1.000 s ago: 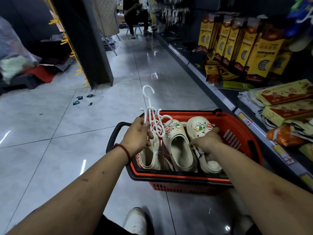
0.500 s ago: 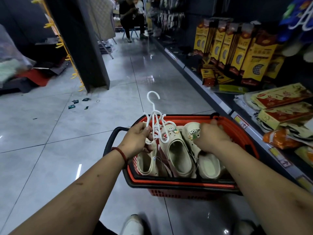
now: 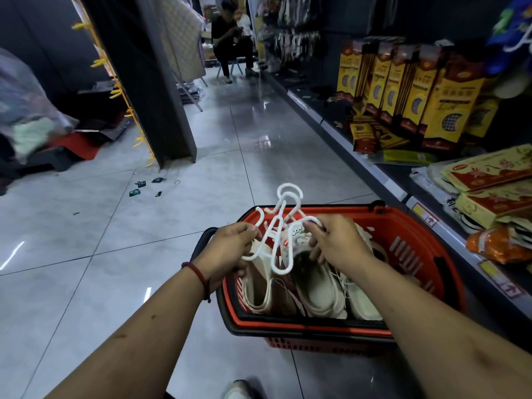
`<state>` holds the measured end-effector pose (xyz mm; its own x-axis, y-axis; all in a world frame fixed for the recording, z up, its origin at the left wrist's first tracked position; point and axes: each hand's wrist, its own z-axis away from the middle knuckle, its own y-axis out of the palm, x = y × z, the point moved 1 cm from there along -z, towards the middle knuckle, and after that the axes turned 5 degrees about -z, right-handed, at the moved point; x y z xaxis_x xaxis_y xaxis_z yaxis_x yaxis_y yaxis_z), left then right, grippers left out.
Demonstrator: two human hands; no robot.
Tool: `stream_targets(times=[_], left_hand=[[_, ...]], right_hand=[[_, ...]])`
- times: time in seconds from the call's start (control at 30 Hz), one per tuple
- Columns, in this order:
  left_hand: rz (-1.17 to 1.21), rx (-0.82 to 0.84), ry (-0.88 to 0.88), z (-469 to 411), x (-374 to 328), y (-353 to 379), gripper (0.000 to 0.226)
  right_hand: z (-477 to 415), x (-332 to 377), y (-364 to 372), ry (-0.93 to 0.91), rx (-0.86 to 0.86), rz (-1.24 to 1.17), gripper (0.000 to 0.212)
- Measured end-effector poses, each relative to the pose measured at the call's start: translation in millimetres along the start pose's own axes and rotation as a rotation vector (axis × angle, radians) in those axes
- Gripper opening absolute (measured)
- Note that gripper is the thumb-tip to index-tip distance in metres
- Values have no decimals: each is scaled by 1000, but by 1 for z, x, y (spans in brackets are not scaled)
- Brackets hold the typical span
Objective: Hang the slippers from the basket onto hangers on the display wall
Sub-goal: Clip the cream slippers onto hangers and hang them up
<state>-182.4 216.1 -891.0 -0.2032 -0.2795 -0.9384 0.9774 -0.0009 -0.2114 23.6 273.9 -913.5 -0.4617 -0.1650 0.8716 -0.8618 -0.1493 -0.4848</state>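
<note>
Fingers (image 3: 244, 229): your L hand (image 3: 230, 250) grips hangers (image 3: 277, 228); R hand (image 3: 338, 246) pinches one.
Tip: peel one off slowly; slippers (image 3: 316, 283) wait in basket (image 3: 403, 226).

The single head-worn camera looks forward and down, close above the basket (image 3: 414, 226) on the aisle floor (image 3: 86, 226).

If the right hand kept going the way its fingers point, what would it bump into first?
The white hangers: the right hand pinches them now. Past them, probably the left hand, though depth is unclear.
</note>
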Motion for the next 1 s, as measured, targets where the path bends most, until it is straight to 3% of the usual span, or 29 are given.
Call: stream_targets(times=[0.1, 0.27, 0.47, 0.53, 0.63, 0.77, 0.87, 1.0], left_hand=[[-26, 51, -69, 0, 1, -14, 26], [-9, 122, -120, 1, -4, -25, 25], [-85, -2, -33, 1, -10, -28, 29], [-214, -38, 36, 4, -13, -24, 32], [-615, -151, 270, 6, -12, -21, 31], [-902, -311, 481, 3, -6, -26, 30], [-1001, -447, 547, 3, -7, -25, 31], [-1112, -444, 712, 6, -2, -16, 35]], right_hand=[[-6, -4, -7, -4, -127, 10, 33], [-9, -7, -15, 9, -126, -52, 29], [-5, -2, -18, 51, -57, 7, 30], [-4, 0, -18, 69, -65, -33, 31], [-4, 2, -17, 132, -95, -115, 35], [-3, 7, -15, 257, -144, -332, 40], [-2, 14, -15, 380, -111, -539, 38], [-3, 18, -17, 551, -44, -795, 34]])
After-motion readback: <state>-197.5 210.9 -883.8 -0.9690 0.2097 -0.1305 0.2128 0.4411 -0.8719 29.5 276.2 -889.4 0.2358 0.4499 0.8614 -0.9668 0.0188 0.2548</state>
